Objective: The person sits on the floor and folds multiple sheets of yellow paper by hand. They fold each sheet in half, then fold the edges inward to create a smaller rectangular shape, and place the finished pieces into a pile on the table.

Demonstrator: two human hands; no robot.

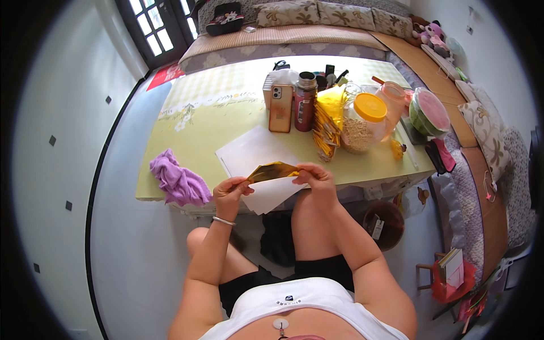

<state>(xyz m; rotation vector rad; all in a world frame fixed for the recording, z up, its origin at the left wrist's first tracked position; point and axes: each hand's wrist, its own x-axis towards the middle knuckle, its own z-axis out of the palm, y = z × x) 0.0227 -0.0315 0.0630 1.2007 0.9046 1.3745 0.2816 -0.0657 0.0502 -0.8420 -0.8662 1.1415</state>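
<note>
Over the table's near edge I hold a shiny gold foil piece [273, 169], folded, by its two ends. My left hand [231, 190] pinches the left end, and my right hand [316, 177] pinches the right end. White paper [272, 195] hangs just below the gold piece; I cannot tell whether the two are joined. Flat white sheets [255, 148] lie on the table beyond my hands. A crumpled purple cloth [178, 180] sits left of my left hand, at the table edge. Behind my right hand stands a bundle of yellow-gold folded pieces [328, 122].
On the table [215, 124] stand a phone [280, 109], a dark red flask [305, 105], a yellow-lidded jar [362, 122] and a watermelon under pink wrap [429, 112]. A dark bin [384, 225] is on the floor at right. A long bench [294, 35] runs behind.
</note>
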